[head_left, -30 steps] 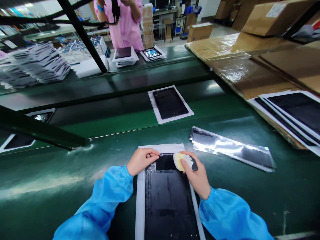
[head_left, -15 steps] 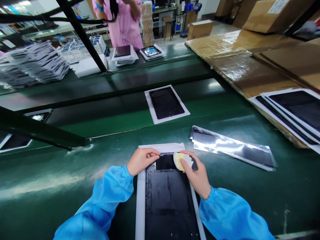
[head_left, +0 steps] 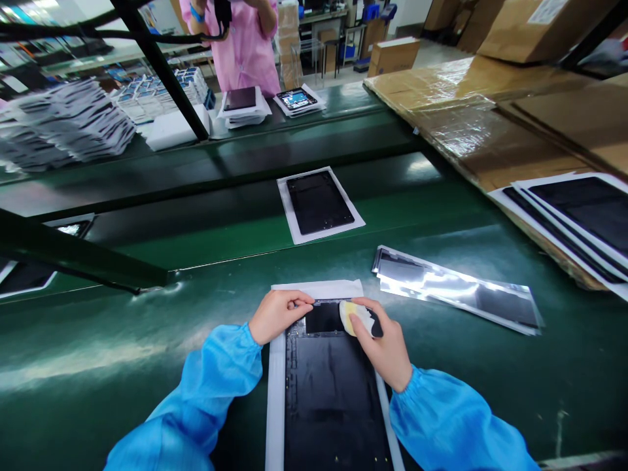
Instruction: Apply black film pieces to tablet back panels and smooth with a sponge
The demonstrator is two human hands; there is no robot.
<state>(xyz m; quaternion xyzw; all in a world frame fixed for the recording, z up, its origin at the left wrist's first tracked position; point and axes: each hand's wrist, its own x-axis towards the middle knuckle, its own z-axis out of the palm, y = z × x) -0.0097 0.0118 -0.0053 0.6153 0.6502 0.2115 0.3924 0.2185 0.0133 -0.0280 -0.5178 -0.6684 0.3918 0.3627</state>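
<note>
The block (head_left: 354,318) in my right hand (head_left: 390,343) looks matt, and the black tablet (head_left: 338,392) under it, toward the near edge of the workbench (head_left: 98,366), is smooth with a dull sheen, on matt white paper (head_left: 275,405). My sleeves (head_left: 218,363) are thin, crinkled, faintly shiny cloth. The workbench is smooth and glossy, the strips (head_left: 456,291) on it mirror-bright, like plastic film.

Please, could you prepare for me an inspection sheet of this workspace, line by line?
Surface: glossy green worktop, marked at lower right.
Job's things: black tablet panel on white sheet; black rectangular piece near its far end; yellow-and-white pad.
Clutter: overlapping film strips, right of the panel.
Hands: left hand, fingers together at the panel's far end, grip unclear; right hand, fingers holding the pad.
Cables: black cables overhead, upper left.
Surroundings: co-worker in pink, cardboard boxes, paper-interleaved stacks.
</note>
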